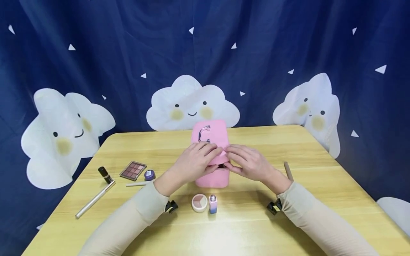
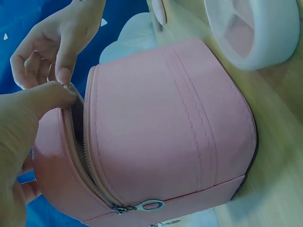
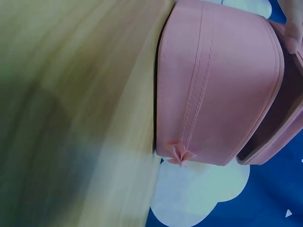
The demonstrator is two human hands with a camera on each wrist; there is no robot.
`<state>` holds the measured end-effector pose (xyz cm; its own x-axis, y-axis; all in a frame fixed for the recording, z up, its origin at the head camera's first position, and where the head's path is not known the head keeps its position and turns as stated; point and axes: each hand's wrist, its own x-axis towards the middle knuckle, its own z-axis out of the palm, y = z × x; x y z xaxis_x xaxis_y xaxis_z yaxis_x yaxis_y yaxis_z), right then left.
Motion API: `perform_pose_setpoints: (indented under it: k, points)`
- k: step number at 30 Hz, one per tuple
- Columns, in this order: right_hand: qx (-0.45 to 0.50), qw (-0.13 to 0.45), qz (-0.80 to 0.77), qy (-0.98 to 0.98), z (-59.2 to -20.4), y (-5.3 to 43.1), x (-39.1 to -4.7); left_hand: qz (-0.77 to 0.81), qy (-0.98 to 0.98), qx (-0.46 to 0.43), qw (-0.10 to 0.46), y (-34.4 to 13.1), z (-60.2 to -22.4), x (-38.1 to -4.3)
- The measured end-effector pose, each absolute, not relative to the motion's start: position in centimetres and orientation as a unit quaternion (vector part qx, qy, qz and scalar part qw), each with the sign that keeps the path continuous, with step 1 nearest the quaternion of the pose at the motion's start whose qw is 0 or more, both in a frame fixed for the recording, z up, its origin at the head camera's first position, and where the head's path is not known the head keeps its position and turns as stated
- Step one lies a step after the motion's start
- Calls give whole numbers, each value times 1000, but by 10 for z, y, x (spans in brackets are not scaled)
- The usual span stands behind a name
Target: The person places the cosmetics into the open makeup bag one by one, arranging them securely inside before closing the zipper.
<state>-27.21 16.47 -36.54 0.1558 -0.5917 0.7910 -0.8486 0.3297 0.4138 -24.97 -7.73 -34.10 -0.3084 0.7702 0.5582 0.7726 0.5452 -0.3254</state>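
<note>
A pink zip-up cosmetic case [image 1: 212, 179] stands on the wooden table in front of me. Its lid [image 1: 216, 133], with a metal handle, is parted from the body along the near side, leaving a dark gap. My left hand [image 1: 195, 160] pinches the lid's front edge, fingers on top and thumb at the rim. Close beside it, my right hand [image 1: 250, 161] holds the same edge, its thumb at the gap. In the left wrist view a zipper pull [image 2: 151, 205] hangs where the opening ends. A pink bow [image 3: 180, 153] shows on the case's other side. The inside is mostly hidden.
Nearer me lie a round three-colour compact [image 1: 199, 203] and a small pink-and-blue bottle [image 1: 213, 205]. At left are an eyeshadow palette [image 1: 133, 170], a purple jar [image 1: 149, 174], a black tube [image 1: 105, 174] and a silver stick [image 1: 95, 200]. A brown stick [image 1: 288, 171] lies at right.
</note>
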Motion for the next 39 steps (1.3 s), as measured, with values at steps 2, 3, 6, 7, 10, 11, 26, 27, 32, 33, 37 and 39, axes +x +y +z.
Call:
perform_pose_setpoints:
  k: [2,3,6,7,10,11,26,27,32,33,37,39]
  points:
    - [556,508,150,-641,-365,165,-271,-5,-803,-477,357,-77,-341,-250]
    - [549,507,164,-645,-365,166,-270,-7,-800,-477,364,-77,-341,-250]
    - [528,498,201,-657,-368,169,-267,-8,-785,-481,391,-76,-342,-251]
    - [522,494,208,-664,-370,170,-266,-9,-779,-482,401,-76,-343,-251]
    - [512,457,211,-696,-378,172,-264,-14,-768,-483,420,-76,-342,-251]
    - [511,438,208,-710,-380,172,-263,-17,-767,-482,423,-76,-342,-252]
    - [542,320,200,-751,-391,166,-261,-17,-767,-478,428,-101,-326,-248]
    - [544,318,201,-750,-390,167,-261,-18,-769,-475,427,-104,-325,-248]
    - [552,312,193,-749,-386,167,-261,-30,-783,-455,423,-117,-319,-245]
    - [552,310,191,-750,-385,167,-261,-35,-784,-452,423,-120,-318,-245]
    - [556,310,191,-747,-384,167,-261,-53,-794,-441,415,-131,-319,-244]
    - [558,313,192,-744,-385,167,-261,-64,-800,-433,411,-137,-320,-243]
